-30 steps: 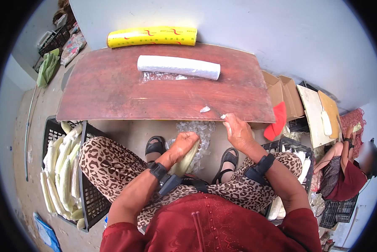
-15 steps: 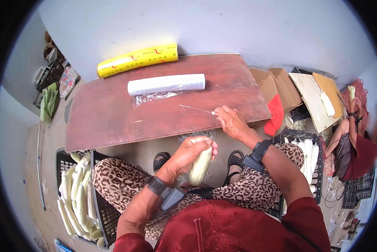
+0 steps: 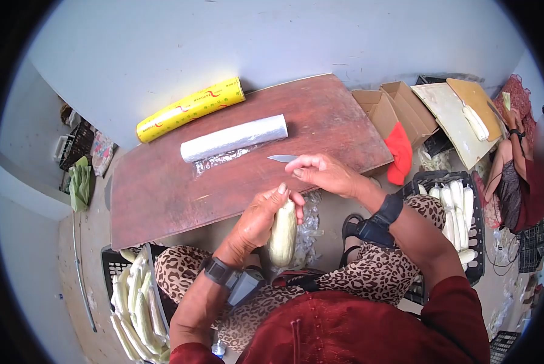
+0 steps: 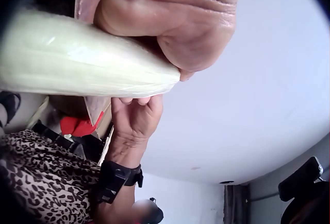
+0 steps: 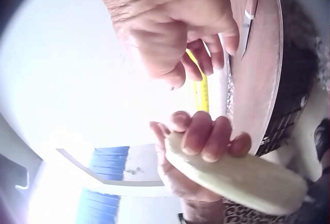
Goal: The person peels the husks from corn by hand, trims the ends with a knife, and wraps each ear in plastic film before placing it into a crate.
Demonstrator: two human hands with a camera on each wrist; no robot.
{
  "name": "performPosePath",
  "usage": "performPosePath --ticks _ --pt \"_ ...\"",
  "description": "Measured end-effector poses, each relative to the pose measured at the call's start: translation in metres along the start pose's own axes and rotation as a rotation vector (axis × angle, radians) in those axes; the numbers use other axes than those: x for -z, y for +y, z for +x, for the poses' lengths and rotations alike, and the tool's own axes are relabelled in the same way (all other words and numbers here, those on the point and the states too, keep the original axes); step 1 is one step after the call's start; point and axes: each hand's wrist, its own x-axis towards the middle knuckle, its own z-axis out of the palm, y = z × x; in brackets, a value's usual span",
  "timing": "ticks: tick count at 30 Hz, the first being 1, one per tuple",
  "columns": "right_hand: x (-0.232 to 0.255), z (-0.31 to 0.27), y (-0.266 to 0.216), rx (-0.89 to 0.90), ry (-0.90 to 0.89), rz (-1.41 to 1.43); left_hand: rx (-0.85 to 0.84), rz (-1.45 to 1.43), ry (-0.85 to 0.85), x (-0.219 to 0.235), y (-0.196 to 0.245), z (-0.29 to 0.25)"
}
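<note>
Pale wrapped corn cob (image 3: 283, 233) gripped mid-length by left hand (image 3: 264, 217); film likely slick, cob firm, light. Right hand (image 3: 323, 173) pinches small knife (image 3: 282, 158) above tabletop (image 3: 162, 182).

Pale green corn cob (image 3: 283, 233) mid-frame; reddish-brown table (image 3: 162, 194); yellow roll (image 3: 190, 109) upper left; silver roll (image 3: 234, 138); leopard-print trousers (image 3: 369, 270); red cloth (image 3: 400, 151) right.

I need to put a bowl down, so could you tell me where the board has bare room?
The board is bare at its near left, below the foil roll, and at its far right corner beside the cardboard boxes. The middle near edge is crowded by both hands and the knife.
</note>
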Motion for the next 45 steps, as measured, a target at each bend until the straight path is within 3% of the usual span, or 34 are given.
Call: performPosePath --ticks 1,4,7,10,16,23,29,32,38,45 --pt "-0.004 -0.005 -0.019 -0.134 -0.153 0.367 -0.027 -0.013 0.01 0.001 0.0 0.0" --pt "-0.011 -0.012 -0.041 -0.152 -0.332 0.497 -0.084 -0.024 0.029 -0.001 -0.003 0.002" --pt "-0.025 -0.01 -0.026 -0.061 -0.108 0.548 -0.083 -0.047 0.04 0.0 -0.007 0.003" --pt "-0.02 -0.01 -0.026 -0.093 -0.186 0.607 -0.079 -0.068 0.05 0.003 -0.014 0.005" --pt "-0.035 -0.01 -0.034 -0.148 -0.143 0.346 -0.041 -0.116 0.127 0.005 -0.026 0.012" --pt "-0.032 -0.003 -0.025 -0.133 -0.079 0.402 -0.051 -0.148 0.128 0.004 -0.024 0.017" --pt "-0.028 -0.002 -0.032 -0.185 -0.006 0.402 -0.025 -0.257 0.061 0.01 -0.023 0.017" --pt "-0.021 -0.001 -0.033 -0.181 0.053 0.36 -0.071 -0.204 -0.095 0.017 -0.016 0.015" --pt "-0.018 0.0 -0.035 -0.136 0.106 0.273 -0.027 -0.204 -0.104 0.017 -0.01 0.011" --pt "-0.017 0.001 -0.032 -0.127 0.135 0.254 0.006 0.006 0.079 0.009 -0.009 0.011"
